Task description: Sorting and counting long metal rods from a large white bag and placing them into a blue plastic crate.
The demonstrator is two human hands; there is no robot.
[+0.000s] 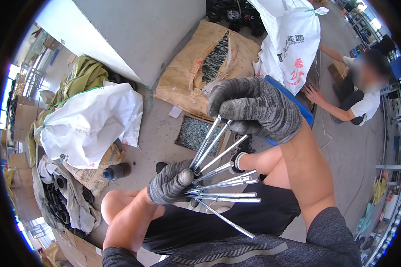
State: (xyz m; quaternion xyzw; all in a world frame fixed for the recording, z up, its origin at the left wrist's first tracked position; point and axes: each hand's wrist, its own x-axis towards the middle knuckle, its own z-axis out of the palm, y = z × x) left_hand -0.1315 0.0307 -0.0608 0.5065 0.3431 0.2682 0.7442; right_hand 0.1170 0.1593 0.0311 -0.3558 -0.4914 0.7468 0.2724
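Observation:
Both my hands wear grey knitted gloves. My left hand (170,181) is closed round one end of a bunch of long, thin, shiny metal rods (225,182), which fan out to the right above my lap. Higher up, my right hand (258,109) pinches the far ends of a couple of these rods between thumb and fingers, while their other ends stay in the left hand. One rod slants down apart from the rest. Whether the rods have threads or heads cannot be made out, since the left glove hides those ends.
A torn brown sack (178,66) full of metal rods lies ahead. Nearer stands a shallow box (194,138) of small metal parts. White sacks (93,124) and a dark bottle (116,171) are at left. At right, a co-worker (365,89) crouches beside a white bag (294,44) and blue tray (308,115).

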